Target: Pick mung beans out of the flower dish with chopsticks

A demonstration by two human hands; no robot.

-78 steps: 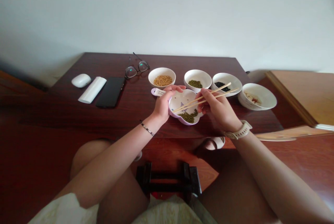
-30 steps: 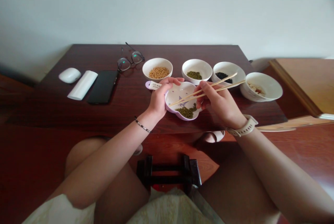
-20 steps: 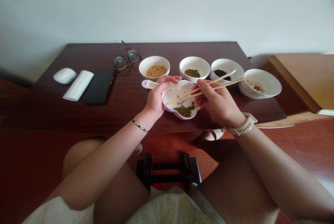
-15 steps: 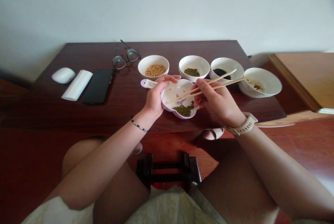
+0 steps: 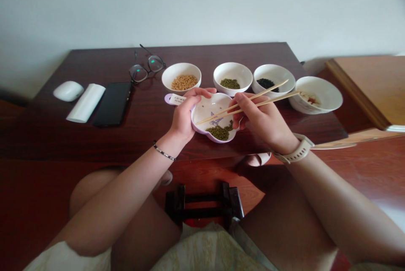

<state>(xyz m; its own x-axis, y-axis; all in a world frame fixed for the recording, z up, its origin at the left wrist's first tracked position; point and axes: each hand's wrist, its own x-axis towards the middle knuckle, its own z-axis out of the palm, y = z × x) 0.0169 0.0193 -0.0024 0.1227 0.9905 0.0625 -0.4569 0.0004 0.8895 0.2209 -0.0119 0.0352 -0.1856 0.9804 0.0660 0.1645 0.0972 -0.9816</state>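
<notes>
My left hand (image 5: pixel 185 117) is closed on the left rim of a purple-and-white shaped bowl (image 5: pixel 207 108), whose short handle sticks out to the left. Green beans (image 5: pixel 220 132) lie at the near side of this bowl, which looks tilted toward me. My right hand (image 5: pixel 257 115) grips a pair of wooden chopsticks (image 5: pixel 265 93). Their tips are together over the bowl's left inside; I cannot tell whether they pinch a bean. Some fingers of the right hand are at the bowl's right edge, possibly touching it.
Behind stand white bowls of yellow beans (image 5: pixel 184 82), green beans (image 5: pixel 230 83), black beans (image 5: pixel 266 84), and pale and reddish pieces (image 5: pixel 311 99). Glasses (image 5: pixel 147 68), a black phone (image 5: pixel 112 104), a white cylinder (image 5: pixel 86 103) and a white rounded object (image 5: pixel 68 91) lie left on the dark table (image 5: pixel 152 136).
The view has shifted slightly, so most table things appear a little further left and higher. Both hands keep their holds, and the chopstick tips stay over the shaped bowl's left side.
</notes>
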